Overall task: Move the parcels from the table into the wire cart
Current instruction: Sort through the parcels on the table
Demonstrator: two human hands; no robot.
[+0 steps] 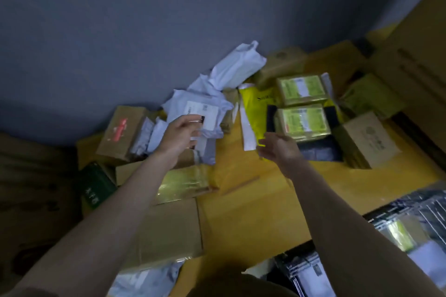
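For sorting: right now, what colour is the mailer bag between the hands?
Bright yellow mailer bag; head view.

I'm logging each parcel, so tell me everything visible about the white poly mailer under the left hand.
The white poly mailer is a soft, crumpled plastic bag with a white printed shipping label facing up. It lies tilted atop the pile of grey-white bags by the wall. The left hand reaches onto its near edge; whether the fingers grip it is unclear.

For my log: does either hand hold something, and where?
Left hand touches the white plastic mailer bag at its near edge; a grip cannot be told. Right hand holds nothing.
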